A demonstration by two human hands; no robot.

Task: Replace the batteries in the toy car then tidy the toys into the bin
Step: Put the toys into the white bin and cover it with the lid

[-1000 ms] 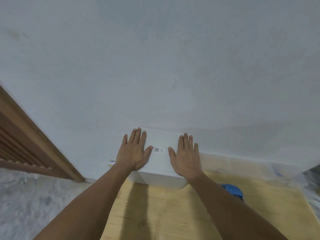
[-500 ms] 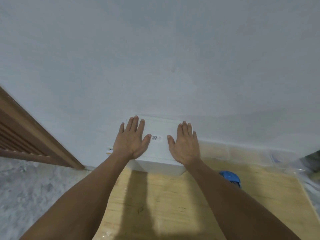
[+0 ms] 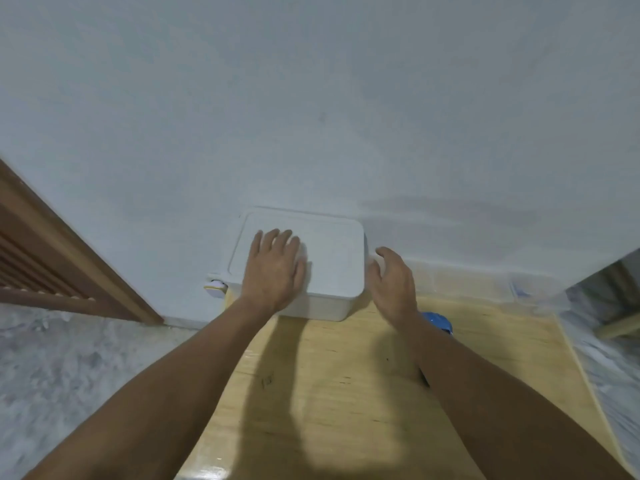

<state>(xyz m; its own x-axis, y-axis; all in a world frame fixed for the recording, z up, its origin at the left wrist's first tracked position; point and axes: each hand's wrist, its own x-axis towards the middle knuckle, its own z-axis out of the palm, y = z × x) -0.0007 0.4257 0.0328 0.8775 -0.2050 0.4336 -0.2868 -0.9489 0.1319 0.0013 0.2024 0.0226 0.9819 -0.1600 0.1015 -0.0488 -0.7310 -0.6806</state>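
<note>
The bin [image 3: 332, 268] was white, the table [image 3: 346, 393] pale yellow wood-grain, the floor [image 3: 62, 368] mottled grey, the wall [image 3: 311, 116] pale grey.

Cam inventory: 1 view only, head-mounted, wide-angle. Sits on my head, looks fwd and down along both my forearms. Faces the pale wall [image 3: 311, 98], which fills the upper half of frame. Lower half: wooden worktop [image 3: 346, 393], close below me, running to the wall. White lidded bin [image 3: 332, 258] at wall's foot, near frame centre. Left edge: wooden louvred door [image 3: 41, 258], grey floor [image 3: 69, 375]. No 2nd view, so nothing shared.
</note>
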